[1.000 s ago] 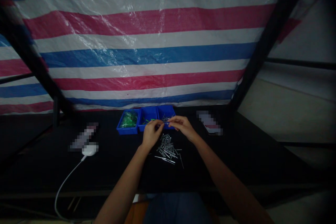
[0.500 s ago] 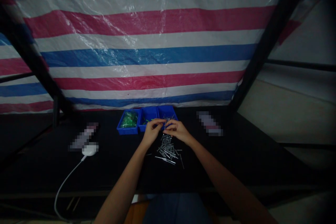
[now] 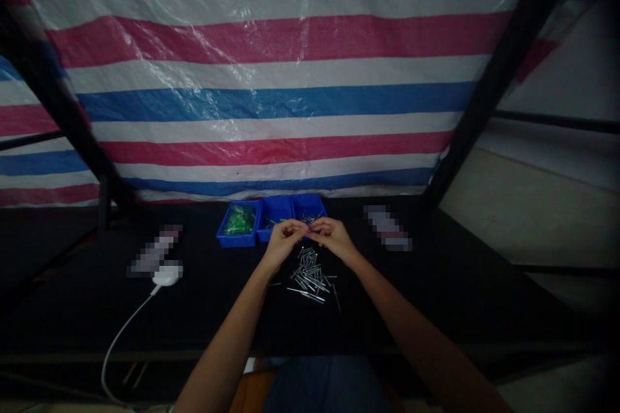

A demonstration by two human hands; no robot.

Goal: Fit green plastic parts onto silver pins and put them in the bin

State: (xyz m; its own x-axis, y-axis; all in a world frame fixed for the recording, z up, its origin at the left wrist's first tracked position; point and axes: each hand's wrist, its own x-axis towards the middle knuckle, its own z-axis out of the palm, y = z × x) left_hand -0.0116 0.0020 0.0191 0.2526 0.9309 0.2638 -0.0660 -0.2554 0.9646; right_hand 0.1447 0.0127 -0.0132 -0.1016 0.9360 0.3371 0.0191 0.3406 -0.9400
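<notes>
My left hand point(image 3: 285, 237) and my right hand point(image 3: 330, 237) meet in front of the blue bins, fingertips pinched together on a small piece between them. It looks like a thin metal screw or nail point(image 3: 309, 228), mostly covered by the fingers. Just below the hands, a loose pile of thin silvery screws or nails point(image 3: 310, 274) lies on the black table. Behind my right hand, the right blue bin point(image 3: 308, 201) holds more metal pieces. The middle blue bin point(image 3: 276, 206) has a few small green pieces in it, partly hidden by my left hand.
A left blue bin point(image 3: 223, 237) holds a clear bag of green pieces point(image 3: 239, 219). A white round device point(image 3: 167, 273) with a cable sits at left, beside a blurred-out object point(image 3: 155, 250). Another blurred-out object point(image 3: 388, 228) lies at right. Striped sheeting point(image 3: 276, 103) hangs behind the black table point(image 3: 436, 290).
Both hands have closed in on each other, fingertips now meeting. The thin upright metal piece that showed between them is now mostly covered. The pile looks unchanged.
</notes>
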